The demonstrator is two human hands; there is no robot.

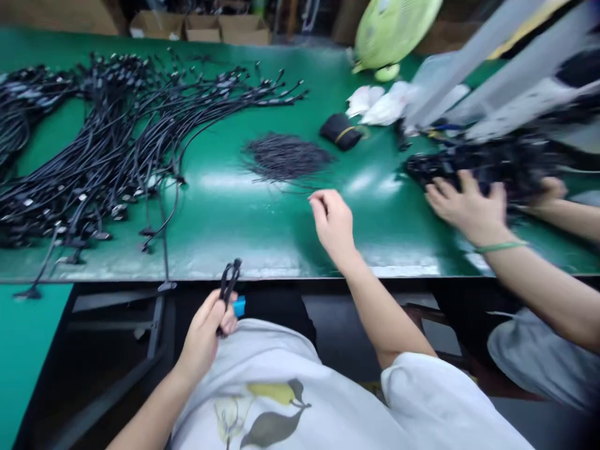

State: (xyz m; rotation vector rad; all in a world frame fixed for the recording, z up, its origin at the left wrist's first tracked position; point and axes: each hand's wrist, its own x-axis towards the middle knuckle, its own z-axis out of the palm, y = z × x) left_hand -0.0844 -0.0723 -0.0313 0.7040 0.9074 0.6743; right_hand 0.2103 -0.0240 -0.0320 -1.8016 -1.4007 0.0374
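Observation:
My left hand (pixel 205 328) is closed around a folded black cable (pixel 229 281), held in front of the table edge, low in the view. A small blue piece (pixel 239 306) shows just beside those fingers; whether they touch it I cannot tell. Over the table's front part, my right hand (pixel 334 222) has its thumb and fingers pinched together. Anything between those fingertips is too small to make out. Just beyond it lies a loose heap of short thin black ties (pixel 288 156). Behind that heap to the right is a black bundle (pixel 341 131) with a yellow band around it.
Many black cables with connectors (pixel 107 137) spread over the left of the green table (pixel 244 237), some hanging past its edge. At right, a co-worker's hands (pixel 473 206) touch a dark pile (pixel 492 162). A green fan (pixel 394 31) and white crumpled material (pixel 387 103) stand behind.

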